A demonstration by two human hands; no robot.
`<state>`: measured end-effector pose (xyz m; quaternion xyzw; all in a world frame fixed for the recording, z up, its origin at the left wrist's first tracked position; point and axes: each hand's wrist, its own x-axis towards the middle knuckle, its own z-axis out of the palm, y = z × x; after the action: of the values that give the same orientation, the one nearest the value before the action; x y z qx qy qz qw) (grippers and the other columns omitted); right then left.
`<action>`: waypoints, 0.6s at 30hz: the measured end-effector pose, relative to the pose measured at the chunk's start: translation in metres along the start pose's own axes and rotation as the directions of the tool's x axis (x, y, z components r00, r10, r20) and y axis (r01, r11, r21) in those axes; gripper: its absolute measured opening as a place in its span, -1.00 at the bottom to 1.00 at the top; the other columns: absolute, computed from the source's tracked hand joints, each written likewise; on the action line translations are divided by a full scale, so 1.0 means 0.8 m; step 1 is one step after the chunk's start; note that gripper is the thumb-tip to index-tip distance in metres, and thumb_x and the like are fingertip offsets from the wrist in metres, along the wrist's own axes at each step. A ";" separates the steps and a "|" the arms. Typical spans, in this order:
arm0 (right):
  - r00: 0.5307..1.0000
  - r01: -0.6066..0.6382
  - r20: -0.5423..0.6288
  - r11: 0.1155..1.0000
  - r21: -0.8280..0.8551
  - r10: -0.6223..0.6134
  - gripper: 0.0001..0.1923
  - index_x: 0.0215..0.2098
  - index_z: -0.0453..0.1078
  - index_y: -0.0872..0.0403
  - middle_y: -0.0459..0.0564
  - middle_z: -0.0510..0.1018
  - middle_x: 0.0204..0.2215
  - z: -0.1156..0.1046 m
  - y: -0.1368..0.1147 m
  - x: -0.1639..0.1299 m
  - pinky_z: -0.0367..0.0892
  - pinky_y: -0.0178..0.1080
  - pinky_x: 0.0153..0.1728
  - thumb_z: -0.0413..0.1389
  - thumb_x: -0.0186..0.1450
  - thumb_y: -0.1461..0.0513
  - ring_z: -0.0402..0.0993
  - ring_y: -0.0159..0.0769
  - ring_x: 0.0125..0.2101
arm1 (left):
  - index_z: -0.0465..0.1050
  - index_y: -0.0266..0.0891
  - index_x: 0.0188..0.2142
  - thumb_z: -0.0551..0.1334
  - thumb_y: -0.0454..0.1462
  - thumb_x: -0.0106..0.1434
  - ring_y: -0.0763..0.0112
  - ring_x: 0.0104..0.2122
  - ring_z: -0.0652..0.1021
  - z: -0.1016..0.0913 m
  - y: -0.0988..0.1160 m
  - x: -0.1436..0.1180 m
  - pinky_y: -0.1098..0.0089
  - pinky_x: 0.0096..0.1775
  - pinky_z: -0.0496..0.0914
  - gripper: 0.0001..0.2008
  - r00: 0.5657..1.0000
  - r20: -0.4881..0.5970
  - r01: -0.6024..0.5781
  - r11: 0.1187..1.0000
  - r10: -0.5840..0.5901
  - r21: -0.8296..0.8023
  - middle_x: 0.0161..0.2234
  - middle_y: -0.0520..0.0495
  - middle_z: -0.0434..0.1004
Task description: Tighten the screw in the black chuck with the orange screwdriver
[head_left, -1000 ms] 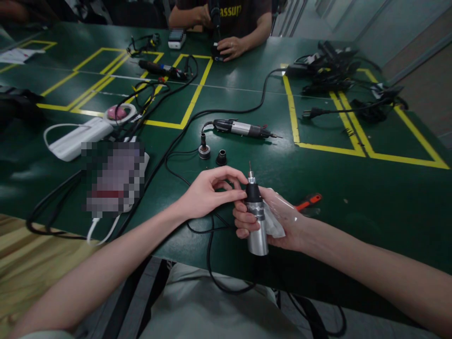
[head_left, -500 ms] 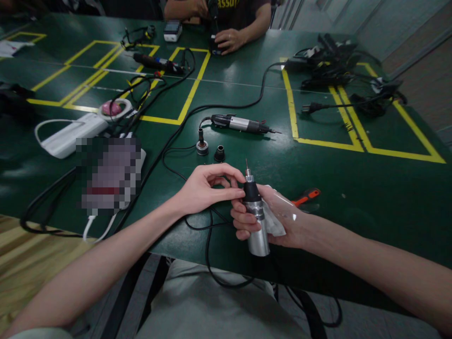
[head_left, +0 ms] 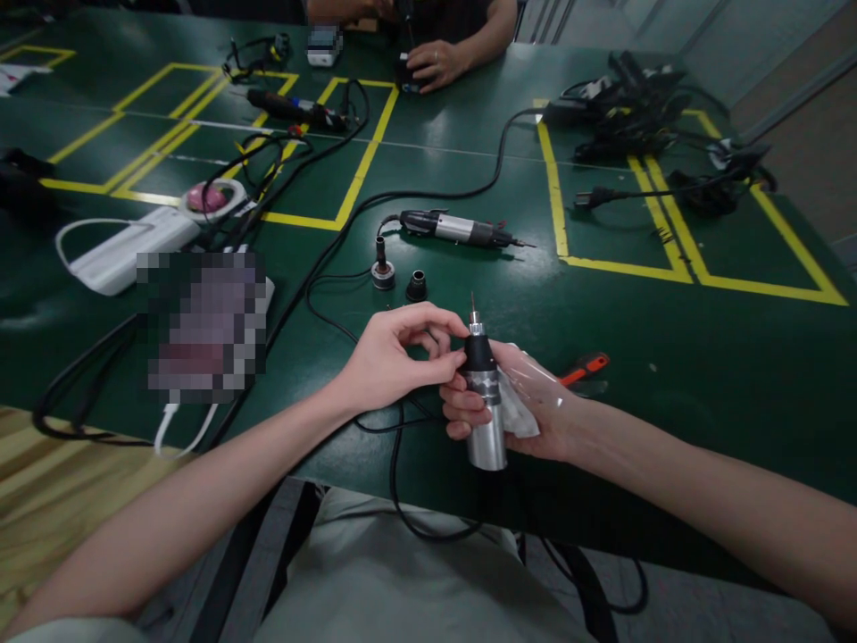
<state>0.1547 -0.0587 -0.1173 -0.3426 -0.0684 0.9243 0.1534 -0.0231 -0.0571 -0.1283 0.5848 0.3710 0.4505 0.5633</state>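
Note:
An electric screwdriver (head_left: pixel 486 442) with a silver body, black nose collar and thin bit stands upright near the table's front edge. Around its body are wrapped the fingers of my right hand (head_left: pixel 536 402), which also has a white wipe (head_left: pixel 520 413) and clear plastic film against the palm. My left hand (head_left: pixel 395 353) is closed, thumb and index fingertip pinching the black collar from the left side. Just beyond my hands sit a black cone-shaped cap (head_left: pixel 416 286) and a round metal-rimmed part with a black stem (head_left: pixel 382 268). Another electric screwdriver (head_left: pixel 459 229) lies farther back.
An orange-handled tool (head_left: pixel 586 368) lies right of my right hand. White power strips (head_left: pixel 134 252) and black cables (head_left: pixel 321 268) spread over the left side. A tangle of tools and cords (head_left: pixel 622 112) sits back right. Across the table, a person's hand (head_left: pixel 434 65) holds a dark part.
My view has shifted slightly. Both hands keep their grip on the electric screwdriver, and its lower end sits a little higher in view.

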 end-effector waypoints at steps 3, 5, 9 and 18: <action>1.000 -0.001 -0.005 1.000 -0.013 0.001 -0.21 -0.60 0.41 0.16 -0.08 0.33 -0.74 0.002 0.001 -0.001 0.38 -0.31 -0.53 -0.31 0.63 0.05 0.20 -0.42 -0.71 | 0.56 -0.34 -0.27 0.40 -0.43 0.07 0.67 -0.44 0.49 0.003 -0.002 0.001 0.61 -0.33 0.44 -0.81 0.998 -0.007 0.061 0.995 -0.062 -0.083 -0.39 0.05 0.53; 1.000 -0.001 0.006 1.000 -0.024 0.001 -0.22 -0.60 0.42 0.17 -0.07 0.33 -0.74 0.003 0.002 -0.001 0.38 -0.32 -0.53 -0.31 0.63 0.05 0.21 -0.42 -0.70 | 0.53 -0.34 -0.31 0.38 -0.45 0.05 0.68 -0.43 0.50 0.004 -0.005 0.002 0.62 -0.31 0.44 -0.82 0.996 -0.008 0.087 0.988 -0.089 -0.132 -0.38 0.05 0.54; 0.999 0.000 0.041 1.000 -0.031 0.001 -0.22 -0.59 0.42 0.17 -0.07 0.33 -0.75 0.000 0.002 0.000 0.39 -0.32 -0.52 -0.31 0.63 0.06 0.19 -0.41 -0.70 | 0.51 -0.35 -0.33 0.37 -0.38 0.13 0.62 -0.39 0.57 0.001 -0.009 0.004 0.59 -0.27 0.50 -0.90 0.992 0.026 0.126 0.975 -0.123 -0.182 -0.37 0.00 0.57; 0.999 0.004 0.052 1.000 -0.028 -0.003 -0.22 -0.58 0.44 0.17 -0.06 0.35 -0.74 -0.002 0.000 0.000 0.39 -0.31 -0.51 -0.29 0.63 0.03 0.26 -0.39 -0.68 | 0.54 -0.33 -0.24 0.47 -0.38 0.14 0.62 -0.29 0.59 -0.009 -0.007 0.003 0.59 -0.18 0.52 -0.79 0.984 0.141 0.138 0.958 -0.105 -0.251 -0.25 0.00 0.59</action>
<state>0.1557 -0.0588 -0.1182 -0.3204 -0.0858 0.9316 0.1484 -0.0292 -0.0520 -0.1341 0.5094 0.3079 0.4219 0.6839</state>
